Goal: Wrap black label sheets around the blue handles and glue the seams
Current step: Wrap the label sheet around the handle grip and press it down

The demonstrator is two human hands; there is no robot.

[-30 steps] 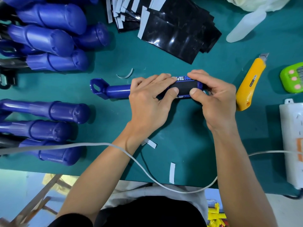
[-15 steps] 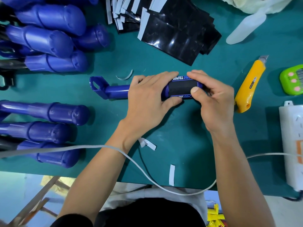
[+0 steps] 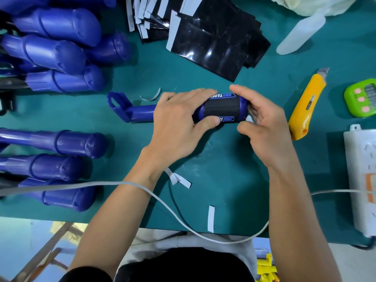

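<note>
- A person's left hand [image 3: 179, 123] is gripping a blue handle [image 3: 142, 113] stretching sideways mid green table [image 3: 223, 159], fingers over, thumb under.
- A black label [image 3: 221, 108] is wrapping its thick end (blue lettering showing).
- The right hand [image 3: 266, 123] is curling around that end, near a yellow knife [image 3: 307, 106].

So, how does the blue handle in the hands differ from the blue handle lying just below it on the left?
The held handle has a black label around its thick end; the left handle is bare blue. The left hand and right hand grip the held handle; the left handle lies untouched on the table. Both are blue, thick end to the right.
</note>
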